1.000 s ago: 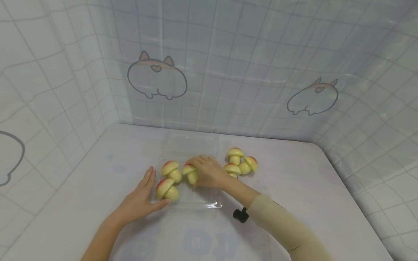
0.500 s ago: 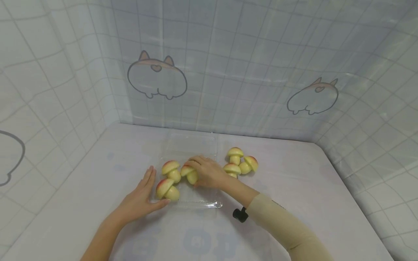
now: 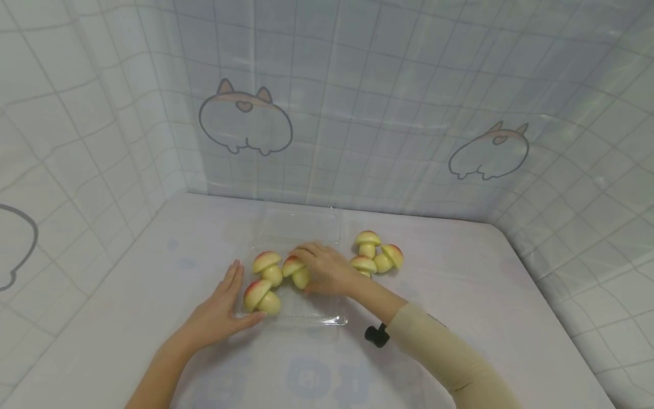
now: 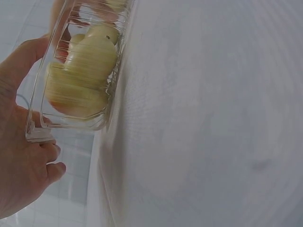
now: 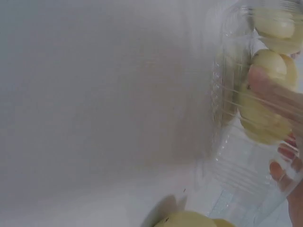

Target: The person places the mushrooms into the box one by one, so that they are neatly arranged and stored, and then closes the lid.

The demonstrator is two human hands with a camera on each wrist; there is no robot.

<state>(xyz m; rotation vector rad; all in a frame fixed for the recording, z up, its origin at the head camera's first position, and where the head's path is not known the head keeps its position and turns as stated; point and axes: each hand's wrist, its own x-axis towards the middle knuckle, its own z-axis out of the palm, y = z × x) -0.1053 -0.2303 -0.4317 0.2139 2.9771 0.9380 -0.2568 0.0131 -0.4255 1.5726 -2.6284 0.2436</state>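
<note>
In the head view, two toy mushrooms, the rear one (image 3: 268, 268) and the front one (image 3: 262, 297), lie in the left half of a clear plastic box (image 3: 311, 309). Both are pale yellow with reddish cap tops. My right hand (image 3: 327, 270) grips a third toy mushroom (image 3: 300, 277) inside the box, right of the other two. The fingertips on its far side are partly hidden. At the box's front left corner rests my left hand (image 3: 217, 318), its fingers extended along the side and the thumb on the front rim. The left wrist view shows the mushrooms through the box wall (image 4: 71, 125).
Three more toy mushrooms lie on the white table right of the box: one at the back (image 3: 368, 243), one tilted (image 3: 390, 258), and one (image 3: 363, 264) partly behind my right arm. The box's open lid (image 3: 298, 224) lies flat behind it. Grid-patterned curtains (image 3: 368, 113) enclose the table.
My right hand and the mushroom in it have shifted very slightly left, closer to the rear mushroom in the box. The left hand stays where it was.
</note>
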